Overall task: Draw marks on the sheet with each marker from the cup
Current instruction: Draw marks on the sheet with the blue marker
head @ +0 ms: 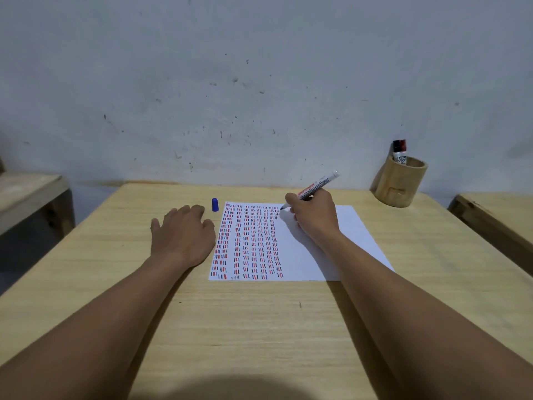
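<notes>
A white sheet [346,241] lies on the wooden table [259,327], its left half filled with columns of short red, black and blue dashes. My right hand [313,217] grips a white board marker [317,184] with its tip touching the sheet near the top edge, just right of the last column. My left hand [181,232] rests flat on the table to the left of the sheet, fingers apart, holding nothing. A blue marker cap [215,204] stands on the table just beyond my left hand. A wooden cup [399,186] at the back right holds a black-capped and a red-capped marker [399,151].
A scuffed grey wall runs along the far edge of the table. Another wooden table edge [490,220] lies to the right, and a wooden bench or shelf [28,192] stands to the left. The right half of the sheet is unmarked.
</notes>
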